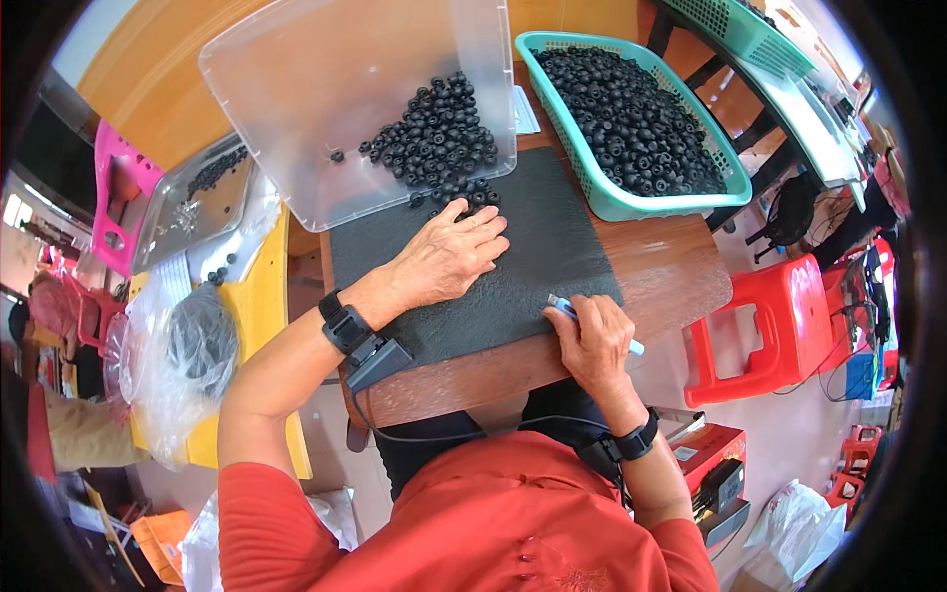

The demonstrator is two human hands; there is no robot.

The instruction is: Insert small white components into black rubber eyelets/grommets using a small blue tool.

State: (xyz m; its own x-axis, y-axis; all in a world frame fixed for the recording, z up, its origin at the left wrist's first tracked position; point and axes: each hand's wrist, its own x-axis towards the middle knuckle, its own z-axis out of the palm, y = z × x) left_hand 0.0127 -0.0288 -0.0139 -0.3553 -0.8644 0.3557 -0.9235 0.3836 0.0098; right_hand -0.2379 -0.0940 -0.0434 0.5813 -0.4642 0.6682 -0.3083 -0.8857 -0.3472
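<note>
My left hand [449, 259] reaches over the dark mat [533, 266] with its fingers stretched out. Its fingertips are beside a few small black ring-shaped parts [477, 193], close to the near edge of a clear plastic tub [306, 118]. Whether a part lies under the fingers is hidden. Inside the tub, a heap of the same black parts [429, 133] spreads toward that edge. My right hand [595, 340] is closed around a slim, light blue-handled tool [565, 307] with a short metal tip, possibly a small knife. It is over the mat's near right corner.
A turquoise basket [592, 187] full of black parts stands at the table's far right. To the left, a yellow surface [264, 335] bears a plastic bag [200, 340] and a clear tray [168, 232]. Red stools [769, 321] stand on the right. A cable [424, 437] runs between my wrists.
</note>
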